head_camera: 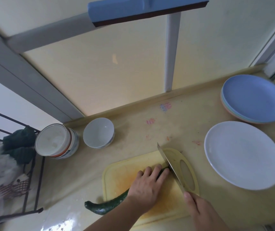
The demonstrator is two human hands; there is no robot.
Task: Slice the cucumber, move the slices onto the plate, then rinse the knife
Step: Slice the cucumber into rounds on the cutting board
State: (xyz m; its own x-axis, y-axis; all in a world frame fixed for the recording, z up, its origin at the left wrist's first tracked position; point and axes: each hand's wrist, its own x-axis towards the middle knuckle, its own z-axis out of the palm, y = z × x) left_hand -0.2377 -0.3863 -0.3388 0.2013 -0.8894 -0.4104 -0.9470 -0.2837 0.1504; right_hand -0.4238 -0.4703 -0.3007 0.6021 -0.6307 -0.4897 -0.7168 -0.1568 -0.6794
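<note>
Cucumber (107,205) lying across yellow cutting board (116,174) on the counter (191,117), one end past the board edge. Left hand (147,185) pressing on it, fingers nearly straight. Right hand (198,209) with grip clenched around knife (170,165) handle, blade at cucumber tip. White plate (243,155) near, to the right.
</note>
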